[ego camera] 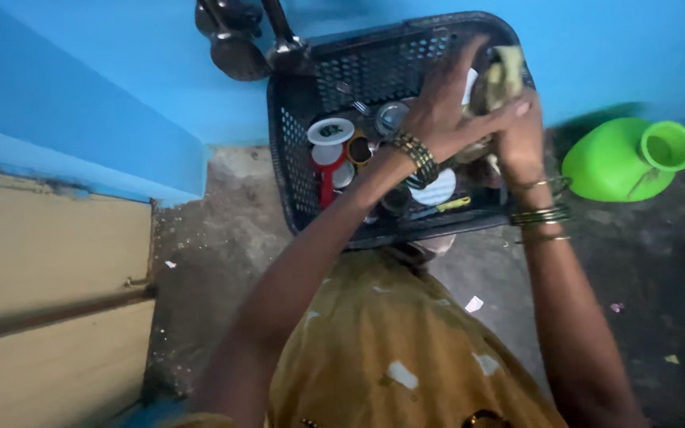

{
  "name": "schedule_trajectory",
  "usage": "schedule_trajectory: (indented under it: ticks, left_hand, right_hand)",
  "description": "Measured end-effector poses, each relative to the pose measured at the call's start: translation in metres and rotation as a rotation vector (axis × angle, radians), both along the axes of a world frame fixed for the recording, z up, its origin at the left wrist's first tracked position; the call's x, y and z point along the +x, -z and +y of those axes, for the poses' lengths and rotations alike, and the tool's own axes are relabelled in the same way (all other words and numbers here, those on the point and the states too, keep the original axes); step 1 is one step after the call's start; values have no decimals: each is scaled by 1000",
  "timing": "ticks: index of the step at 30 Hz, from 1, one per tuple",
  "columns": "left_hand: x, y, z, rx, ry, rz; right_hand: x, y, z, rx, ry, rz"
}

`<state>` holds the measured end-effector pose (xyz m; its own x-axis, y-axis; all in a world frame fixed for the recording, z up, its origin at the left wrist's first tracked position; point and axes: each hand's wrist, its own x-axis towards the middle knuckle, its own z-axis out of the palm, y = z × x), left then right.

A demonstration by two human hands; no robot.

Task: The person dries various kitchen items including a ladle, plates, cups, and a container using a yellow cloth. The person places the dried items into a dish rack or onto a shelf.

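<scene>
A black perforated plastic basket with a rounded rim sits on the rough grey floor against a bright blue wall, and both hands work above its far right corner. The left hand reaches in from the near side, bangles of dark and gold metal on its wrist, its fingers spread and curved over a crumpled yellowish-green cloth; they press on the cloth rather than close into a fist. The right hand, also ringed with thin bangles, comes up from just right of the basket and meets the same cloth, its fingers wrapped around the lower part of the bundle, so the cloth is held between the two hands above the basket's right rim. Whether something is wrapped inside the cloth cannot be told. Inside the basket, left of the hands, lie a white round lid, a red plastic cup and a small round steel container; a white plate rests near the front wall below the left wrist. Dark metal ladles hang on the wall just left of the basket's far corner. A bright green plastic pot with a wide round mouth lies tilted on the floor well right of the basket.
</scene>
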<state>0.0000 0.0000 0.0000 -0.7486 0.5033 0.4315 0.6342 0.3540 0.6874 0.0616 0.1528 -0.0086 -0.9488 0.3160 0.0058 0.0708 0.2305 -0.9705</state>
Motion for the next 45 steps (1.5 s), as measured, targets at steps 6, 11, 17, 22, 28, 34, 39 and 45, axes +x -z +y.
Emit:
schedule_trajectory:
  ticks: [6,11,17,22,28,34,39,45]
  left_hand:
    - [12,-10,25,694,-7,-197]
    - [-3,-30,-4,640,-69,-233]
    - [-27,-32,-7,562,-183,170]
    - [-26,-11,8,386,-314,148]
    - [-56,-23,-51,195,-460,138]
    - [-52,-17,-66,530,-331,-194]
    - [-30,-3,-56,765,-110,-344]
    - [-44,-3,-63,1133,-109,-512]
  right_hand:
    - [7,-32,-29,11,-59,2]
    - [21,-56,-31,-339,-440,-30]
    - [15,-49,-32,-117,-183,-24]
    - [-5,-43,-47,-317,-71,165]
    - [1,-89,-48,-649,-149,-248]
    - [11,-78,-85,-557,-368,-103]
    - [-12,-61,-102,-133,-327,-102]
    - [-28,-27,-143,542,-81,251]
